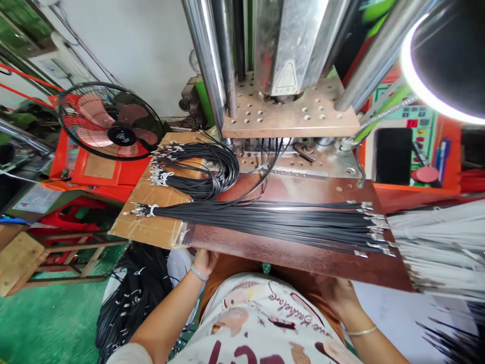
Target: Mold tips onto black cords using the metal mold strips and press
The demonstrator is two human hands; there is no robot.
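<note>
My left hand (206,261) is at the front edge of the brown tabletop (242,245), its fingers hidden beneath the board. Farther right, my right hand (339,293) is also partly under that edge, so its fingers do not show clearly. On the board above both hands lies a fanned bundle of flat black cables (280,221). A white tie (152,210) gathers its left end, and metal connectors spread out at the right. Behind it, a coiled bundle of black cables (227,172) rests partly on brown cardboard (151,225).
A press with a drilled metal plate (288,124) stands behind the board. A fan (113,121) is at left, a ring lamp (411,65) at upper right. A phone (393,155) lies on the orange surface. Black cables (132,298) hang at lower left; white cables (443,242) lie right.
</note>
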